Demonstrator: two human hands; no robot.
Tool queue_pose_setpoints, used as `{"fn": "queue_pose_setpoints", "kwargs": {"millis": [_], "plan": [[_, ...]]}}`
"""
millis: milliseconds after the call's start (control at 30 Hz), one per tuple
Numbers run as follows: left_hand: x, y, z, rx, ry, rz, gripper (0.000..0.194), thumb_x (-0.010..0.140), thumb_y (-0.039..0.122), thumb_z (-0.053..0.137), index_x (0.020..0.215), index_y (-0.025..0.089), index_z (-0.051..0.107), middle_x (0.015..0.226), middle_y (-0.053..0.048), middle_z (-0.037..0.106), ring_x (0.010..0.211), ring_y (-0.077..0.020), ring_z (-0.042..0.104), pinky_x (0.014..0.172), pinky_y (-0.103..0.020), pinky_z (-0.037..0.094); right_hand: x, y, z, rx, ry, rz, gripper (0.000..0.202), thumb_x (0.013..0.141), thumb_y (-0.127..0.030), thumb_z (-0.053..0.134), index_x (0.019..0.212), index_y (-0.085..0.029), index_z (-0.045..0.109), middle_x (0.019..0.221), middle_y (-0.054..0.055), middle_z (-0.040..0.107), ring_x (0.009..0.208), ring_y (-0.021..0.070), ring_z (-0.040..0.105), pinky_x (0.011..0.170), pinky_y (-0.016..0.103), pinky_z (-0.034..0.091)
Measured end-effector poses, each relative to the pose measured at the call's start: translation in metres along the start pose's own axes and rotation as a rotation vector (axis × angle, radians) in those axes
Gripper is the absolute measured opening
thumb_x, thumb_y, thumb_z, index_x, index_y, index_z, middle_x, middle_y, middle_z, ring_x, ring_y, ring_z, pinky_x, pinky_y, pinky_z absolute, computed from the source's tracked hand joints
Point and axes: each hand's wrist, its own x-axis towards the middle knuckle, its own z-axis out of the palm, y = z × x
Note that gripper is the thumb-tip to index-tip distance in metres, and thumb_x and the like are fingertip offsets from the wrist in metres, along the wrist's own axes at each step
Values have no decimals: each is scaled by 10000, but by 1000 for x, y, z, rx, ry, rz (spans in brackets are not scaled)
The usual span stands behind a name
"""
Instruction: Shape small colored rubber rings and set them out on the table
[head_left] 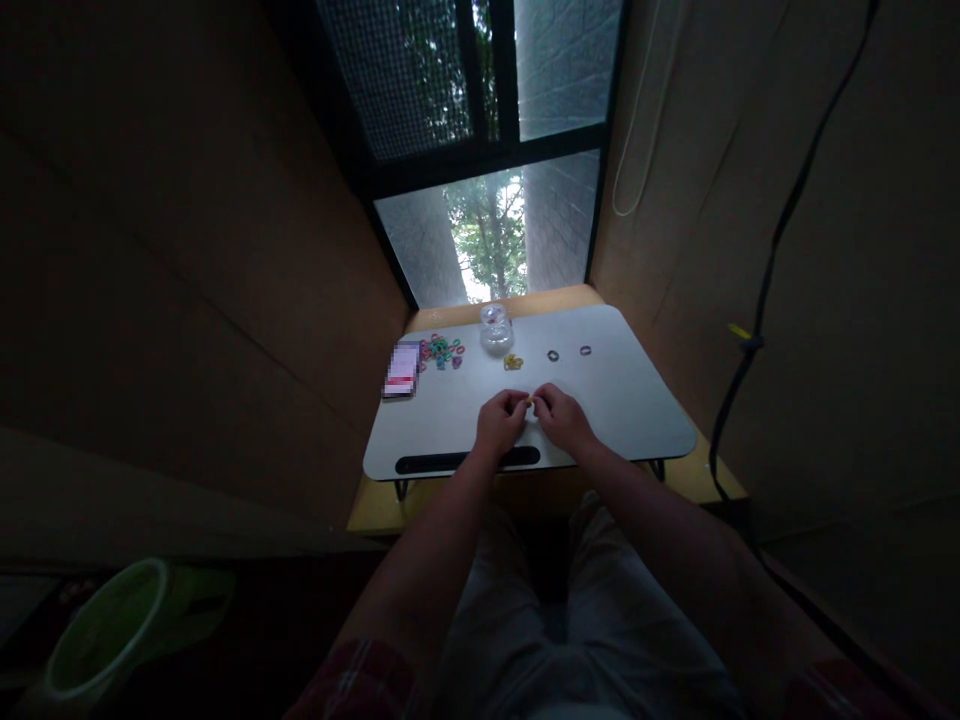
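My left hand (pixel 501 422) and my right hand (pixel 561 418) meet over the front middle of a white lap table (pixel 450 425). Between their pinched fingertips is a small yellow item (pixel 529 401), too small to make out fully; both hands grip it. Just beyond the hands lies a little pile of yellow bands (pixel 513 362). Two separate rings, a dark one (pixel 553 356) and a purplish one (pixel 586 351), lie to the right. A heap of colored bands (pixel 441 349) is at the back left.
Clear plastic containers (pixel 496 330) stand at the back edge. A phone (pixel 402 369) lies at the left edge. A black slot strip (pixel 431 463) runs along the front. A black cable (pixel 765 270) hangs at the right; a green bin (pixel 109 625) is lower left.
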Motion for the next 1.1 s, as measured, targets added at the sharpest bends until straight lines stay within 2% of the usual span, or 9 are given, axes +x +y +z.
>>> {"fn": "queue_pose_setpoints", "kwargs": {"millis": [367, 567, 767, 1100], "plan": [[-1, 0, 0, 3, 13, -52, 209, 818, 340, 592, 939, 192, 676, 825, -30, 713, 702, -121, 618, 684, -241, 472, 0, 2, 2, 12, 18, -1, 105, 841, -231, 465, 853, -209, 567, 735, 7, 620, 652, 148, 547, 618, 248, 381], [-1, 1, -1, -21, -10, -39, 217, 838, 348, 568, 931, 186, 680, 830, -36, 716, 714, -122, 628, 681, -241, 476, 0, 2, 2, 22, 23, -2, 120, 826, -224, 479, 869, -203, 590, 759, 17, 634, 660, 150, 548, 614, 251, 383], [-3, 7, -2, 4, -11, -12, 278, 809, 423, 603, 905, 173, 681, 802, -37, 708, 681, -122, 612, 645, -241, 465, 1, 2, 2, -1, 34, 1, 115, 819, -230, 490, 858, -197, 593, 736, 14, 623, 633, 142, 524, 599, 247, 365], [-3, 11, -3, 53, 1, -18, 204, 823, 360, 590, 876, 184, 678, 792, -22, 699, 691, -120, 601, 664, -244, 446, 0, 1, 2, 4, 47, -1, 111, 817, -252, 502, 849, -195, 591, 732, 5, 614, 594, 125, 506, 588, 244, 366]]}}
